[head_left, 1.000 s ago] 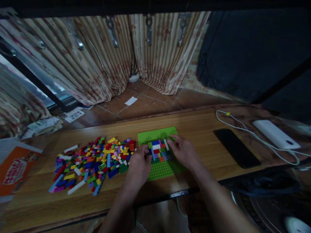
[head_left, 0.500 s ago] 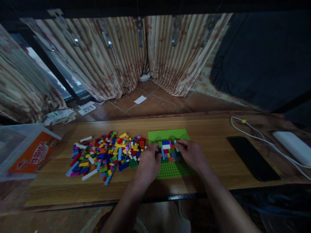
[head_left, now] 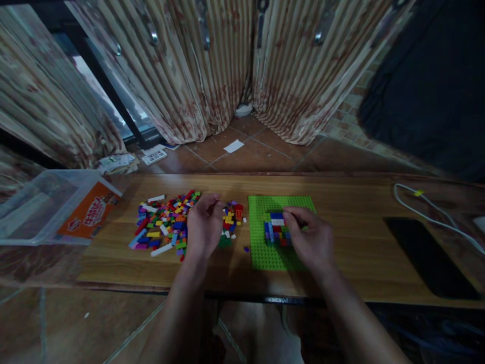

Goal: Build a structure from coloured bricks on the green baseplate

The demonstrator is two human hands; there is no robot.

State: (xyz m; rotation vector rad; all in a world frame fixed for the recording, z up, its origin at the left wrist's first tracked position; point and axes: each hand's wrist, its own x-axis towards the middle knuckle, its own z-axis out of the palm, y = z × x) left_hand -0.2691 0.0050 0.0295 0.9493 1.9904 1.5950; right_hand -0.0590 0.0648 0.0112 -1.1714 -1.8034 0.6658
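Note:
My left hand (head_left: 206,227) is over the right part of a pile of colourful toy bricks (head_left: 166,225), its fingers curled in; whatever may be between them is hidden. On a green baseplate (head_left: 261,258) sits a low block of joined bricks (head_left: 276,229) in blue, white, red and other colours. My right hand (head_left: 312,237) covers the right side of this block, thumb and fingers pinched at its upper edge. I cannot make out what they grip. A small dark blue brick (head_left: 246,248) lies alone just left of the baseplate.
A clear plastic box (head_left: 45,174) with an orange label stands left of the pile. Toward the right of the wooden table (head_left: 356,202) lie a black phone-like slab (head_left: 430,258) and a white cable (head_left: 435,207). Patterned curtains hang beyond the table.
My left hand has moved left from the brick block to above the pile. The right hand stays at the block. The small blue brick now shows on the table. The camera view has shifted.

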